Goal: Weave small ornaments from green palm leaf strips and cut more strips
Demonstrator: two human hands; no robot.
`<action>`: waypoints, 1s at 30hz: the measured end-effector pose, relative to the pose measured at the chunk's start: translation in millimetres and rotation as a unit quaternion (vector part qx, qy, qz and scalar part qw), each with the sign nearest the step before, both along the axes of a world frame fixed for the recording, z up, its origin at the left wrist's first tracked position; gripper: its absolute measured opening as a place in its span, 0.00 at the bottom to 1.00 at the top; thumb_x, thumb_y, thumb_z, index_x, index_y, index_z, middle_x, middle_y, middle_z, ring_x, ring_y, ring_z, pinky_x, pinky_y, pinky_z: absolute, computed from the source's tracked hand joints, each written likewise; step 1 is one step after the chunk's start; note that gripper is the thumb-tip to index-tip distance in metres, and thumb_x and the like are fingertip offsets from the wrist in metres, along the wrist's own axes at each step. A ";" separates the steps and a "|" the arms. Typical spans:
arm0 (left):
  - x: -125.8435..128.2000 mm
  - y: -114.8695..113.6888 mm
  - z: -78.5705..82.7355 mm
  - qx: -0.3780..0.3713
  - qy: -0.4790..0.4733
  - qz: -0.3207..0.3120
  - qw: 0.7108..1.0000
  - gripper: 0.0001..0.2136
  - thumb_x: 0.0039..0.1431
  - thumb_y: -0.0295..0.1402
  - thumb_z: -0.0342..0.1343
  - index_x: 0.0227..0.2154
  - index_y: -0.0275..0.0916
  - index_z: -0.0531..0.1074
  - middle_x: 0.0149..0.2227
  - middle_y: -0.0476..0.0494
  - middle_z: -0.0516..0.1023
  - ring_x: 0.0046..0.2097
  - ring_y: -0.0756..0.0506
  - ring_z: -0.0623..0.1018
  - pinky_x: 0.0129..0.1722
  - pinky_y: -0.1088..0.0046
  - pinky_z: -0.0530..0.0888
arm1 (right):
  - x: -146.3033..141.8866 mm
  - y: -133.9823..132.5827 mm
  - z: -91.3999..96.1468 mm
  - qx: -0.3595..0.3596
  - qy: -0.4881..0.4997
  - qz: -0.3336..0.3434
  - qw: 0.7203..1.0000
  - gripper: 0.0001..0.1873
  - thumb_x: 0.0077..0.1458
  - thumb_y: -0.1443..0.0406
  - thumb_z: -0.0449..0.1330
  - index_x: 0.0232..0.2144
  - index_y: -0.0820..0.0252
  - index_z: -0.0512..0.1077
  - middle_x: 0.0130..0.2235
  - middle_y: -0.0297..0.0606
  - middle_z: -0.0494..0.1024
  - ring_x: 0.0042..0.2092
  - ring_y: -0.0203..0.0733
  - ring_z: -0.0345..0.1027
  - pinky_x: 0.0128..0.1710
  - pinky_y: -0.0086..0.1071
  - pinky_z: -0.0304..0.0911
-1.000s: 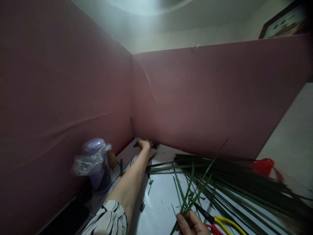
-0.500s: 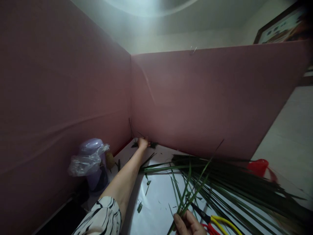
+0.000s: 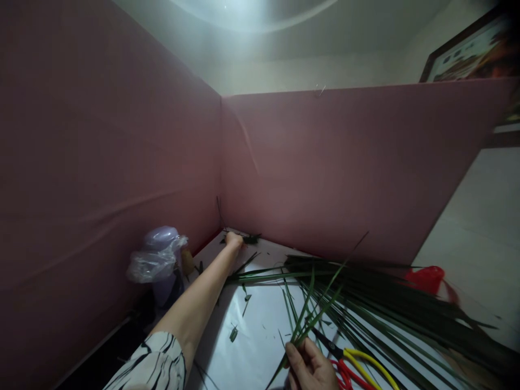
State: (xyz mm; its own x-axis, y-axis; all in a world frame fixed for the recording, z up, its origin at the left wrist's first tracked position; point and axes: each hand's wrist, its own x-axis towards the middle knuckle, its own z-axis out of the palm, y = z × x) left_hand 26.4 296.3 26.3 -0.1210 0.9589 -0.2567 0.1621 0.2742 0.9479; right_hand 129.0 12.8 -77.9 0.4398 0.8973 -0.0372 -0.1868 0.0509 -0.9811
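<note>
My left hand (image 3: 234, 239) reaches out to the far corner of the table, beside some small dark leaf pieces (image 3: 251, 239). Its back faces me, so its fingers are mostly hidden. Close to the front edge of the view, my right hand (image 3: 311, 365) pinches several narrow green leaf strips (image 3: 301, 331) between thumb and fingers. The strips fan upward and away from the pinch, with one end trailing down to the lower left. Just right of that hand lie scissors (image 3: 348, 355) with red and yellow handles and dark blades.
A large pile of long green leaves (image 3: 377, 292) spreads over the right side of the white table (image 3: 221, 346). Behind it sits a red plastic item (image 3: 426, 279). At left stands a purple container (image 3: 162, 290) with clear plastic (image 3: 152, 264). Pink partitions (image 3: 325, 173) enclose the back and left.
My left hand has turned and shifted slightly left at the far corner, its fingers now less visible. My right hand keeps its pinch on the leaf strips. The view has shifted a little.
</note>
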 end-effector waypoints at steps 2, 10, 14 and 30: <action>-5.2 -10.9 1.1 -0.004 0.002 -0.005 1.000 0.16 0.57 0.36 0.49 0.47 0.35 0.64 0.46 0.40 0.67 0.44 0.45 0.71 0.41 0.62 0.70 | -0.3 -1.7 4.3 0.005 -0.003 0.007 1.000 0.25 0.38 0.46 0.61 0.18 0.59 0.58 0.13 0.22 0.56 0.12 0.24 0.45 0.10 0.20 0.38; -14.3 -84.6 14.7 0.024 0.020 -0.098 0.995 0.15 0.58 0.36 0.49 0.46 0.35 0.64 0.44 0.41 0.69 0.41 0.47 0.72 0.38 0.64 0.72 | 2.2 -11.5 18.5 0.008 -0.036 0.055 0.998 0.21 0.44 0.49 0.58 0.19 0.57 0.57 0.09 0.21 0.55 0.10 0.26 0.43 0.07 0.20 0.40; -5.6 -152.3 13.6 0.072 0.020 -0.205 0.976 0.08 0.53 0.28 0.52 0.35 0.31 0.69 0.25 0.47 0.72 0.22 0.53 0.70 0.20 0.78 0.65 | 5.1 -14.5 20.8 0.028 -0.068 0.076 0.994 0.19 0.48 0.51 0.56 0.20 0.57 0.57 0.10 0.21 0.57 0.10 0.26 0.44 0.07 0.20 0.43; -11.9 -241.0 -39.1 0.150 0.025 -0.372 0.915 0.08 0.41 0.31 0.54 0.23 0.31 0.73 0.17 0.52 0.67 0.20 0.54 0.63 0.20 0.79 0.58 | 8.8 -20.1 27.5 0.088 -0.123 0.026 0.988 0.17 0.49 0.56 0.59 0.18 0.60 0.61 0.13 0.24 0.59 0.15 0.26 0.47 0.12 0.21 0.44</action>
State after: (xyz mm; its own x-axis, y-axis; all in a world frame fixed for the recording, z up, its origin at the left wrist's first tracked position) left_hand 14.5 55.3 -12.8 0.5908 0.8066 0.0200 0.2433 -0.2017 0.9488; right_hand 137.8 -7.2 -50.4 0.3697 0.9020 0.2230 0.0487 0.2208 -0.9741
